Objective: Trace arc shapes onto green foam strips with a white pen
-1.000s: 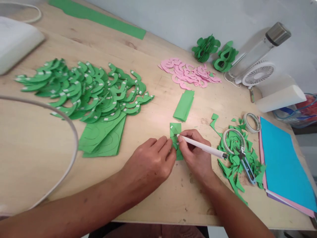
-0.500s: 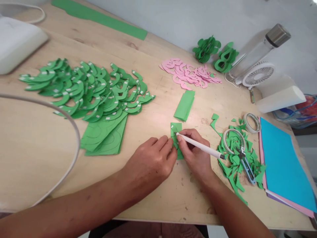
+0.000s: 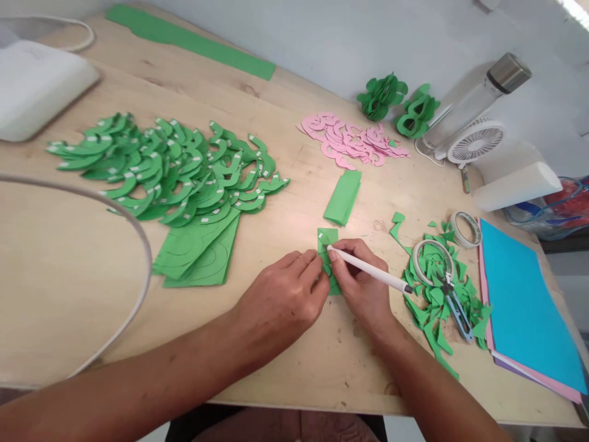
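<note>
My right hand (image 3: 368,282) grips a white pen (image 3: 368,267) with a dark end cap; its tip rests on a small green paper strip (image 3: 327,235). Curled fingers of my left hand (image 3: 289,288) press the strip's left side against the table. Between the hands a curved green cut-out with a white tape mark seems to lie on the strip, mostly hidden by fingers. Just beyond it lies a folded green paper piece (image 3: 343,197). Left of my hands, green sheets with drawn curves (image 3: 202,258) lie partly under a heap of curved green cut-outs (image 3: 184,166).
Pink cut-outs (image 3: 352,140) and green paper ornaments (image 3: 381,96) lie toward the wall, near a bottle (image 3: 478,101) and a small fan (image 3: 476,142). At right are green scraps (image 3: 437,337), tape rolls (image 3: 466,229), blue-handled snips (image 3: 459,314) and coloured sheets (image 3: 529,294). A cable (image 3: 145,245) curves at left.
The camera view has shifted slightly. Both hands stay over the green strip, and the pen tip has hardly moved along it.
</note>
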A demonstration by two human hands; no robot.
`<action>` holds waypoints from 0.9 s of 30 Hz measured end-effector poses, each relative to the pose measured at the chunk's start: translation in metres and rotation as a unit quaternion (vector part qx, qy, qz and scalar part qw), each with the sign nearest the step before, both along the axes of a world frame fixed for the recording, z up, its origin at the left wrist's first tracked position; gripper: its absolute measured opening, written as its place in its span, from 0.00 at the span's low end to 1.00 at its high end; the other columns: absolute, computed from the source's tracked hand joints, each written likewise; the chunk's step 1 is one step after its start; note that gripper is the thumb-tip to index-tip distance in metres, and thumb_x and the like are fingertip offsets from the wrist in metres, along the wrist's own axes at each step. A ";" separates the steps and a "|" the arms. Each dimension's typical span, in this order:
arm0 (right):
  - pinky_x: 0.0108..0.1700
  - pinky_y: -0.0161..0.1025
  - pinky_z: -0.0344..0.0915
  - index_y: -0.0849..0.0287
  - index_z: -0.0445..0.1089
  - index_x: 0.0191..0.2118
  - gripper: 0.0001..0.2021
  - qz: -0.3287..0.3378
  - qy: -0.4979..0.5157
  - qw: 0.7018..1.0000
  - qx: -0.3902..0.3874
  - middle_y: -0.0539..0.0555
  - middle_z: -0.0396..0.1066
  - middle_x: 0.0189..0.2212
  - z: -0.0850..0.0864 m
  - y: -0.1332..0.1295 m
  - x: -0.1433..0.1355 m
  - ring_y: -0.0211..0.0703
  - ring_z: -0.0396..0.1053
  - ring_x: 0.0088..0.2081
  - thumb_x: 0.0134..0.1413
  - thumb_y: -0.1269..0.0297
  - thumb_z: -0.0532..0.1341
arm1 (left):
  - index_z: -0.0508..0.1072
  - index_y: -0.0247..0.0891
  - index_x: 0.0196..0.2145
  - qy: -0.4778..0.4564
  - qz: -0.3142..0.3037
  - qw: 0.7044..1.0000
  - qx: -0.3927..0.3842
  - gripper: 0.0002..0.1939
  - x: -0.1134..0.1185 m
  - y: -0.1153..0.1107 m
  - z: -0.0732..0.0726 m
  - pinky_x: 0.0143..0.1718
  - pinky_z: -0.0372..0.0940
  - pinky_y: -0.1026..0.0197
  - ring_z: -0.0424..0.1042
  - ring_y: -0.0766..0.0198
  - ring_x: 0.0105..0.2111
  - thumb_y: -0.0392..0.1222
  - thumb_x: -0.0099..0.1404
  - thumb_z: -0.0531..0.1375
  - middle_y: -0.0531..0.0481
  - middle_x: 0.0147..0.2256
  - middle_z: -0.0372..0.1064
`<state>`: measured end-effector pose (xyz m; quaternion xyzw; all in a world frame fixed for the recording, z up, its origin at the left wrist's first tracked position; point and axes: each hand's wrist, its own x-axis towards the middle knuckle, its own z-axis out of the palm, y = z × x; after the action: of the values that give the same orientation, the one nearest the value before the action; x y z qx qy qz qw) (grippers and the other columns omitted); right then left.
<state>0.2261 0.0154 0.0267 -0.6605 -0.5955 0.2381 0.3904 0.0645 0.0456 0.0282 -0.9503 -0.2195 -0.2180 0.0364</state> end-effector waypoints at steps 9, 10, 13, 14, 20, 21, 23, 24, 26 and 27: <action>0.30 0.34 0.64 0.55 0.70 0.36 0.03 0.005 0.008 1.000 0.008 0.49 0.73 0.28 -0.001 0.000 0.000 0.37 0.68 0.28 0.60 0.65 0.59 | 0.73 0.29 0.36 0.004 0.003 1.000 -0.002 0.08 0.001 0.000 0.000 0.37 0.73 0.54 0.75 0.52 0.38 0.26 0.63 0.54 0.40 0.34 0.74; 0.30 0.34 0.64 0.55 0.70 0.36 0.03 0.004 0.007 1.000 0.009 0.49 0.73 0.28 -0.001 0.000 0.000 0.37 0.68 0.28 0.60 0.65 0.59 | 0.73 0.29 0.36 0.005 0.004 1.000 -0.002 0.08 0.001 0.000 0.000 0.37 0.73 0.54 0.75 0.53 0.38 0.26 0.64 0.54 0.40 0.34 0.74; 0.30 0.34 0.64 0.56 0.71 0.37 0.03 0.002 0.003 1.000 0.012 0.49 0.73 0.28 -0.002 0.000 0.000 0.37 0.68 0.28 0.60 0.65 0.60 | 0.73 0.29 0.36 0.002 0.002 1.000 -0.001 0.08 0.001 0.000 -0.001 0.36 0.73 0.54 0.75 0.52 0.38 0.27 0.64 0.54 0.40 0.34 0.75; 0.30 0.34 0.64 0.56 0.71 0.37 0.03 0.002 0.004 1.000 0.013 0.49 0.73 0.28 -0.002 0.000 0.000 0.37 0.68 0.28 0.60 0.65 0.60 | 0.73 0.29 0.36 0.001 0.002 1.000 0.000 0.08 0.001 0.000 -0.001 0.36 0.73 0.54 0.75 0.52 0.38 0.27 0.64 0.54 0.39 0.35 0.75; 0.30 0.34 0.64 0.55 0.71 0.37 0.03 0.004 0.004 1.000 0.014 0.49 0.73 0.28 -0.002 0.000 -0.001 0.37 0.68 0.28 0.60 0.65 0.60 | 0.73 0.29 0.36 0.007 0.006 1.000 -0.004 0.08 -0.001 -0.001 -0.001 0.36 0.73 0.54 0.75 0.52 0.39 0.27 0.65 0.53 0.39 0.35 0.75; 0.30 0.34 0.63 0.55 0.71 0.37 0.03 0.003 0.003 1.000 0.015 0.49 0.73 0.28 -0.002 0.000 0.000 0.37 0.68 0.28 0.60 0.65 0.60 | 0.73 0.29 0.37 0.011 0.006 1.000 -0.007 0.08 -0.001 -0.001 -0.001 0.36 0.73 0.54 0.75 0.52 0.39 0.28 0.65 0.54 0.39 0.35 0.75; 0.29 0.34 0.64 0.55 0.71 0.37 0.03 0.003 0.000 1.000 0.018 0.49 0.73 0.28 -0.003 0.000 0.000 0.37 0.68 0.27 0.61 0.64 0.60 | 0.72 0.30 0.37 0.019 0.008 1.000 -0.010 0.08 -0.001 -0.001 0.000 0.36 0.72 0.54 0.75 0.52 0.39 0.28 0.65 0.54 0.40 0.36 0.74; 0.30 0.34 0.64 0.55 0.71 0.37 0.03 0.003 -0.001 1.000 0.021 0.49 0.73 0.28 -0.003 0.000 0.000 0.37 0.68 0.27 0.61 0.64 0.60 | 0.72 0.30 0.37 0.024 0.008 1.000 -0.010 0.07 -0.001 -0.001 0.000 0.36 0.72 0.54 0.75 0.52 0.39 0.28 0.65 0.54 0.40 0.36 0.74; 0.29 0.34 0.64 0.55 0.71 0.37 0.03 0.002 -0.004 1.000 0.025 0.48 0.73 0.28 -0.004 0.000 0.000 0.36 0.67 0.27 0.60 0.64 0.60 | 0.72 0.30 0.37 0.030 0.008 0.999 -0.010 0.07 0.000 -0.001 -0.001 0.36 0.72 0.54 0.74 0.52 0.39 0.28 0.64 0.55 0.41 0.35 0.74; 0.29 0.33 0.63 0.55 0.71 0.37 0.03 0.001 -0.006 1.000 0.027 0.48 0.73 0.28 -0.004 0.000 0.000 0.36 0.67 0.27 0.60 0.64 0.60 | 0.72 0.30 0.37 0.032 0.006 0.999 -0.010 0.07 0.000 -0.001 -0.001 0.36 0.71 0.54 0.74 0.53 0.39 0.28 0.64 0.55 0.41 0.35 0.74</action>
<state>0.2261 0.0158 0.0225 -0.6507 -0.6043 0.2184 0.4046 0.0643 0.0447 0.0272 -0.9556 -0.2266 -0.1850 0.0350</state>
